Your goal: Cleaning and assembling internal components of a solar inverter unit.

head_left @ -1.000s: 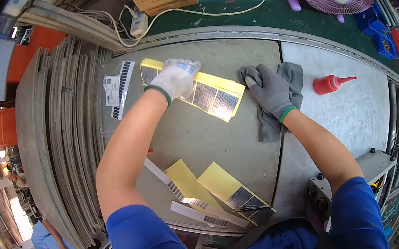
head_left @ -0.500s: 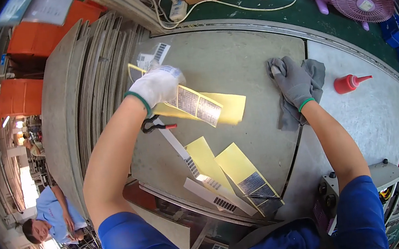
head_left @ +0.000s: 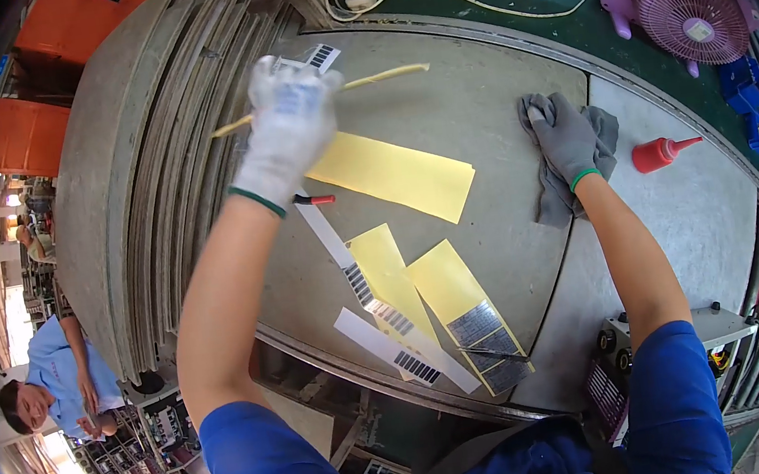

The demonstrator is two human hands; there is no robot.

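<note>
Gripping an edge-on yellow sheet (head_left: 390, 75) in our white-gloved left hand (head_left: 292, 105), we hold it above the left part of the desk (head_left: 473, 69). Our gray-gloved right hand (head_left: 564, 134) is closed on a gray cloth (head_left: 553, 201) resting on the desk. Between both hands, we have a flat yellow sheet (head_left: 405, 175); a red bottle (head_left: 654, 155) lies right of the cloth.

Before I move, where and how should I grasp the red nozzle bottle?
Probably around the broad body of the red nozzle bottle, coming from the wearer's side: its nozzle tapers to a thin tip pointing right, a poorer hold, and an approach from the left would meet the grey cloth under the right grip. Whether the bottle stands or lies is hard to tell.
</note>
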